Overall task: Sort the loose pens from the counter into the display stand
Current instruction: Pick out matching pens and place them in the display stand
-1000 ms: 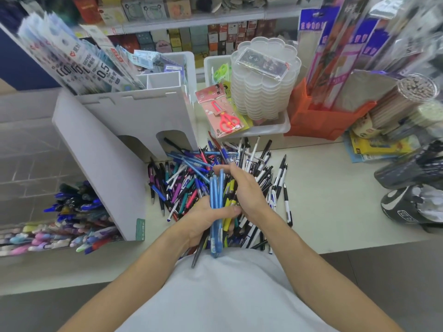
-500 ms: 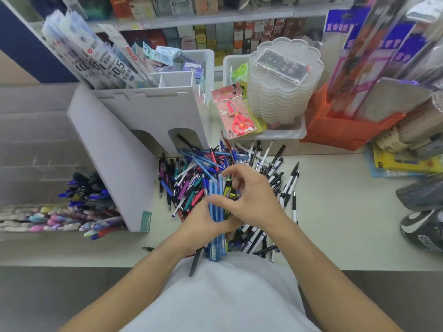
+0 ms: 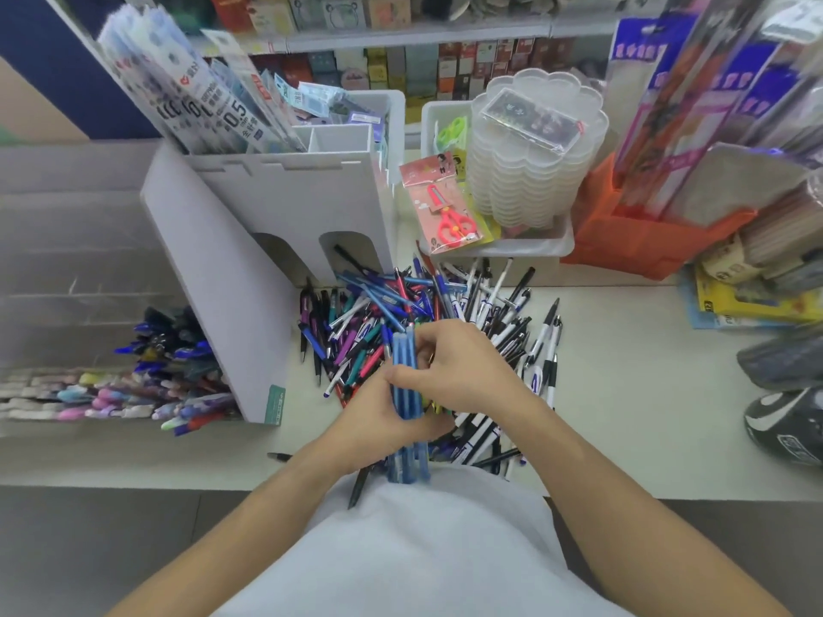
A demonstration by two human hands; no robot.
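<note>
Blue pens [image 3: 406, 385], slim, matte and alike in colour, stand upright as a tight bundle above the counter [image 3: 623, 394]; at least three barrels can be counted, and any behind them are hidden. Left hand [image 3: 378, 420] is curled round the lower half of the bundle, gripping it, with the pen ends sticking out below the palm. Right hand [image 3: 463, 371] has its fingers bent against the upper right side of the same bundle, thumb across the front, pinching the pens together. Beneath both hands lies the pile of loose pens [image 3: 445, 313], too many and too tangled to count: blue, black, white, purple, teal and red barrels crossing in all directions. One black pen [image 3: 279, 456] lies apart near the front counter edge. Display stand [image 3: 231, 278], pale grey with two arched openings in its side wall, sits just left of the pile; its lower tiers hold rows of blue and pastel pens [image 3: 147, 380]. Behind the pile, one packet of red scissors [image 3: 441, 207] leans against a white tray [image 3: 534, 249] carrying a single stack of clear scalloped boxes [image 3: 534, 171].
</note>
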